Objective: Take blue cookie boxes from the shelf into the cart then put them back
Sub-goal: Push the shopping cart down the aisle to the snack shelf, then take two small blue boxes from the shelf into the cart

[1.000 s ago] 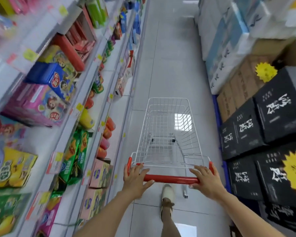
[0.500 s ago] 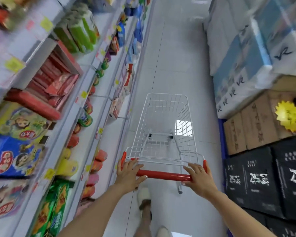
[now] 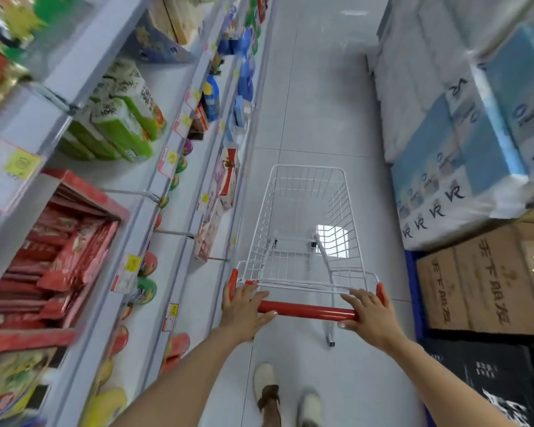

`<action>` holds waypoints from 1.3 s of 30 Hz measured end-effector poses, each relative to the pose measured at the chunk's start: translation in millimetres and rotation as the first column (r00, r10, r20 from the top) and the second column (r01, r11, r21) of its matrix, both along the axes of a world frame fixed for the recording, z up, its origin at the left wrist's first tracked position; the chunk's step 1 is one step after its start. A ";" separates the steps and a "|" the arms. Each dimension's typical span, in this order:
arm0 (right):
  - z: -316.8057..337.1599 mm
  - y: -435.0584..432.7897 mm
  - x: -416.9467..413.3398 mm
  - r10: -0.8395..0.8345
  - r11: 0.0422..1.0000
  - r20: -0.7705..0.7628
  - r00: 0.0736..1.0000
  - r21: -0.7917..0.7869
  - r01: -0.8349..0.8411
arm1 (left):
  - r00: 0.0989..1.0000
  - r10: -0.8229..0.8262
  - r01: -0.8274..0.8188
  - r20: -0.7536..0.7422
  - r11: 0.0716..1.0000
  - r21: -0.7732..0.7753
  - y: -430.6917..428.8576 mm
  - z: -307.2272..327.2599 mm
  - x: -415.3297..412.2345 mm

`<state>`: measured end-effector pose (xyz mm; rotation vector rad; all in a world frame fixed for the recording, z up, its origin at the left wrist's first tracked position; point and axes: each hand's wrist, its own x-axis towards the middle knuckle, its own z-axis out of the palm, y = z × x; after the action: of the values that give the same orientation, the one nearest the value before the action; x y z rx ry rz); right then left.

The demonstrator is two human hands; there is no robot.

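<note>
Hands both on cart: left hand [image 3: 244,312] and right hand [image 3: 367,315] each draped over red handle bar [image 3: 309,311], thumbs under, loose grip. White wire cart [image 3: 259,226] has no box in it yet. Blue cookie boxes not picked out for certain. Blue packs [image 3: 246,78] sit further along shelf [image 3: 179,78] on my left, too blurred to name. I expect thin cardboard: light, stiff, glossy, crushable corners. Take by broad faces.

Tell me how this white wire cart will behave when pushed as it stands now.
The cart probably pushes light: its wire basket looks empty. On the smooth tiled floor it should roll freely, perhaps running on if released. With both the left hand and right hand on the red handle, it likely steers straight.
</note>
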<state>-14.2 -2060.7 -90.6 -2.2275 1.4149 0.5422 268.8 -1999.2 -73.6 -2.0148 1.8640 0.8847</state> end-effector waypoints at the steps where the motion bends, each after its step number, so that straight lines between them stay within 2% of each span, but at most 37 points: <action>1: 0.5 -9.0 2.4 -0.007 1.000 -0.010 1.000 0.001 0.007 | 1.000 -0.001 0.001 -0.001 1.000 -0.006 -9.3 -0.4 2.0; 3: 0.5 -22.7 5.5 -0.051 0.999 -0.001 0.999 0.009 0.051 | 1.000 -0.027 0.027 -0.008 0.999 -0.035 -25.4 -1.2 5.2; 6: 0.7 -31.3 8.6 -0.014 0.997 -0.031 0.999 0.071 0.016 | 1.000 -0.020 0.019 -0.021 0.999 -0.047 -40.0 -3.9 8.1; 9: 2.2 -36.5 11.7 -0.040 0.996 0.030 0.999 0.085 0.037 | 0.999 -0.019 0.020 -0.039 1.000 0.022 -46.5 -0.2 10.7; 10: 4.7 -36.9 12.6 -0.058 0.997 0.056 0.997 0.059 0.054 | 0.999 -0.007 0.009 -0.037 0.999 0.045 -48.1 3.0 11.0; 12: 16.8 -38.7 15.6 -0.092 0.994 0.009 0.996 0.058 0.092 | 0.999 0.031 -0.028 -0.041 0.997 0.074 -48.9 13.8 11.2; 15: 42.0 -39.5 30.6 -0.095 0.995 -0.007 0.995 0.037 0.095 | 0.986 0.126 -0.123 -0.108 0.992 0.037 -45.7 40.1 12.5; 16: 51.7 -41.4 39.2 -0.111 0.994 0.035 0.993 0.029 0.110 | 0.977 0.169 -0.170 -0.127 0.985 0.002 -43.1 53.5 13.6; 18: 77.0 -43.6 62.9 -0.179 0.984 0.253 0.951 0.062 0.169 | 0.951 0.265 -0.283 -0.160 0.954 -0.101 -37.6 90.7 16.8; 21: 125.2 -45.5 115.8 -0.208 0.977 0.561 0.801 0.153 0.147 | 0.896 0.418 -0.444 -0.149 0.842 -0.306 -18.1 171.4 31.8; 24: 194.1 -41.4 187.6 -0.091 0.994 0.782 0.616 0.110 0.008 | 0.794 0.599 -0.549 -0.108 0.628 -0.551 21.7 267.4 57.4; 26: 250.2 -33.0 234.9 0.045 0.993 0.862 0.504 0.017 -0.117 | 0.725 0.683 -0.474 -0.083 0.408 -0.781 60.1 326.6 76.1; 28: 309.5 -16.5 274.9 0.132 0.968 0.917 0.377 -0.038 -0.246 | 0.673 0.726 -0.377 -0.141 0.173 -0.910 102.4 378.5 88.8; 29: 336.0 -6.8 290.2 0.157 0.949 0.938 0.309 -0.057 -0.309 | 0.647 0.749 -0.309 -0.141 0.088 -0.947 120.0 400.6 93.7; 31: 384.1 14.2 315.0 0.231 0.910 0.959 0.163 -0.154 -0.386 | 0.586 0.806 -0.104 -0.080 -0.023 -0.994 153.5 444.3 94.7; 33: 426.0 34.3 333.9 0.347 0.876 0.937 -0.026 -0.334 -0.349 | 0.498 0.866 0.113 0.039 -0.020 -0.993 177.6 479.9 92.3; 35: 460.3 49.8 350.8 0.474 0.828 0.860 -0.189 -0.508 -0.236 | 0.412 0.902 0.218 0.129 0.040 -0.975 196.8 504.7 96.4; 37: 488.1 59.5 371.2 0.587 0.767 0.765 -0.266 -0.630 -0.119 | 0.323 0.934 0.203 0.151 0.088 -0.975 215.6 522.0 109.6; 39: 511.8 68.8 392.8 0.638 0.725 0.714 -0.288 -0.683 -0.091 | 0.213 0.963 0.146 0.163 0.134 -0.980 236.3 535.1 128.9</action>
<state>378.7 -1991.9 421.1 -2.1534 -0.2546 -1.3494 397.7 -1762.9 461.5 -2.8258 0.6758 -1.6221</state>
